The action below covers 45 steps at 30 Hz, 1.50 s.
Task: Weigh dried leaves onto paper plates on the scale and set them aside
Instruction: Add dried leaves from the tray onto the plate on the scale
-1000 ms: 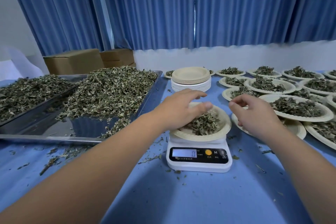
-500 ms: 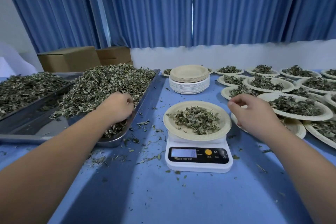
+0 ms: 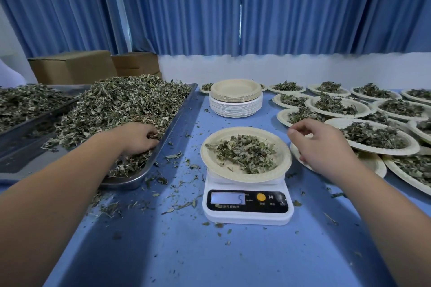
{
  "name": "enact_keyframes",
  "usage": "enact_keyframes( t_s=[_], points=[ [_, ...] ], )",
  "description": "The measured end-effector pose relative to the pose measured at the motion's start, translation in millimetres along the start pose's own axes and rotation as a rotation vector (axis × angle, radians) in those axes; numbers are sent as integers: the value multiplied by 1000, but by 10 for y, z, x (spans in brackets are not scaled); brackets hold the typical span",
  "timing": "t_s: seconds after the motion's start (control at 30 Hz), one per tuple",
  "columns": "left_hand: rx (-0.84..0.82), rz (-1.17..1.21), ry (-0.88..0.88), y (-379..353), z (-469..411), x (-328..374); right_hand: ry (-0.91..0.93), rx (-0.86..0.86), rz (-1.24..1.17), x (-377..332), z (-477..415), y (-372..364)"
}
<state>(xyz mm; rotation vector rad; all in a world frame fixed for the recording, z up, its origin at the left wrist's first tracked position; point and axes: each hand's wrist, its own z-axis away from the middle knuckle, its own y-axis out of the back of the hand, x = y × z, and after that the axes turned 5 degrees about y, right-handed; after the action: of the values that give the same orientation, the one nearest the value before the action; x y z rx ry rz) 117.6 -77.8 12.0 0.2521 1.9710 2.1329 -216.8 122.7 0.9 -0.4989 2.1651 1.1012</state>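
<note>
A white digital scale [image 3: 248, 205] stands on the blue table, its display lit. On it sits a tan paper plate [image 3: 284, 158] with a small heap of dried leaves [image 3: 242, 152]. My left hand [image 3: 137, 138] is sunk into the big pile of dried leaves [image 3: 126, 105] in the metal tray [image 3: 179, 109], fingers curled around a bunch of leaves. My right hand [image 3: 324, 147] hovers just right of the plate on the scale, fingers loosely bent and holding nothing.
A stack of unused paper plates [image 3: 235, 100] stands behind the scale. Several filled plates [image 3: 373, 137] cover the table's right side. A second tray of leaves [image 3: 28, 102] and cardboard boxes [image 3: 72, 66] are at the far left. Loose leaf bits lie around the scale.
My left hand went from over the plate on the scale back into the tray's leaf pile and closed on leaves. My right hand stayed beside the plate.
</note>
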Motion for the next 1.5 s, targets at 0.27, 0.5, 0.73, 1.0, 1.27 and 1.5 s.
enact_keyframes(
  t_s=[0.27, 0.5, 0.73, 1.0, 1.27, 1.5],
  points=[
    [68, -10, -113, 102, 189, 19, 25, -15, 26, -41, 20, 11],
    [112, -30, -154, 68, 396, -12, 26, -7, 5, -58, 44, 32],
    [-10, 60, -102, 77, 658, -29, 23, -2, -20, -65, 57, 41],
    [-62, 129, -49, 85, 1044, -2, 23, -10, -14, -110, 83, 69],
    [16, 237, -137, -69, 1255, 6, 28, -18, 18, -149, 107, 73],
    [126, 283, -149, -84, 1252, -40, 33, -15, 32, -135, 103, 60]
  ],
)
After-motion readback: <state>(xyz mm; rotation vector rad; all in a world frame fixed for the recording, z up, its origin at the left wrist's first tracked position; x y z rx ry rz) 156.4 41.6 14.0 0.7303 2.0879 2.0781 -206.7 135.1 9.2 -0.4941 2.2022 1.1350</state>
